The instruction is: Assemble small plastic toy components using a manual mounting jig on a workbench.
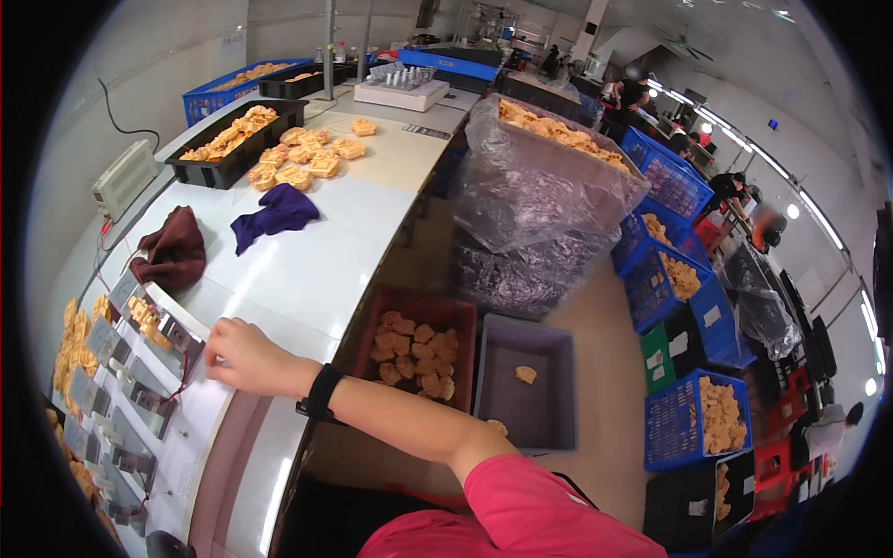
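My right hand (249,357), a black watch (322,391) on its wrist, reaches left over the bench. Its fingers curl down at the edge of a white fixture panel (198,437); what they hold, if anything, is hidden. Just beyond the fingertips is a row of small grey block-like devices (175,333) with red wires. A pale orange moulded piece (149,321) sits at the nearest device, and many similar pieces (73,358) lie behind the row. A brown cloth (174,249) lies bunched beyond the hand, with a purple cloth (276,216) farther off. My left hand is out of view.
Orange pieces (307,154) lie beside a filled black tray (216,174) on the bench. Below stand a red-brown bin (372,321) of pieces and a grey bin (530,409) holding a few. A plastic-draped stack (539,214) and blue crates (674,423) line the aisle; people work farther back.
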Motion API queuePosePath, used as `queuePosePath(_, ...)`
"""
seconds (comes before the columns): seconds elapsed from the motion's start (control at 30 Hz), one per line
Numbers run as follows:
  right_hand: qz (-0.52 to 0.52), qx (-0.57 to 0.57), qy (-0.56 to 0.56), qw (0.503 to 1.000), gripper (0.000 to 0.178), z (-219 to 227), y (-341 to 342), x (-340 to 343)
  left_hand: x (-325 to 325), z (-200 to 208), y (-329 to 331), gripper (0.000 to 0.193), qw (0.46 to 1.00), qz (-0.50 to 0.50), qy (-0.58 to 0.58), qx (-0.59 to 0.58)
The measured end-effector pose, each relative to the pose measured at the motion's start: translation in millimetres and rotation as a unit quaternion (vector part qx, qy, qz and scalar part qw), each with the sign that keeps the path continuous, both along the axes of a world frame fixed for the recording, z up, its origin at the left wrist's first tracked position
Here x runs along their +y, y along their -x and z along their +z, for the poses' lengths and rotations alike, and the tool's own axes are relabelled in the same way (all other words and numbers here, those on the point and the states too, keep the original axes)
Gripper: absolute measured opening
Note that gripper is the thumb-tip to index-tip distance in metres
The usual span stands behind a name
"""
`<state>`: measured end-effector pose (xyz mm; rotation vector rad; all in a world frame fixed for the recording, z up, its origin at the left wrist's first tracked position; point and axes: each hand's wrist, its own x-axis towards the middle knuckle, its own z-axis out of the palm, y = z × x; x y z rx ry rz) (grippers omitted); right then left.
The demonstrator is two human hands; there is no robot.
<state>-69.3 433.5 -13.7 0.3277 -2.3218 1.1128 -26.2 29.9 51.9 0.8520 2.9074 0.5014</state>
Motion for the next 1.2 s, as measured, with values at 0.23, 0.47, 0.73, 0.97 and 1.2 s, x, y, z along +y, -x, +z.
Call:
queuePosePath(0.23,0.019,0.022,0.026,0.999,0.004,1.4,-2.5,2.7,4.7,2.7,-1.1,0.022,1.0,0.019,-0.002,-0.005)
queuePosePath(0.47,0.057,0.052,0.026,0.997,0.003,-0.5,-4.8,6.8,2.6,1.4,-2.1,0.022,0.999,0.012,-0.031,-0.005)
queuePosePath(0.73,0.058,0.038,0.046,0.997,0.005,5.5,-8.4,9.3,7.2,2.5,-3.1,0.021,0.999,0.03,-0.014,-0.001)
queuePosePath(0.97,0.077,0.008,0.033,0.996,0.008,14.2,-8.9,8.0,0.3,-2.1,-1.9,0.018,0.999,0.026,-0.021,0.004)
queuePosePath(1.2,0.06,0.036,-0.006,0.998,0.01,3.1,-6.6,14.2,3.5,-1.8,0.4,0.021,0.998,0.037,0.025,-0.041)
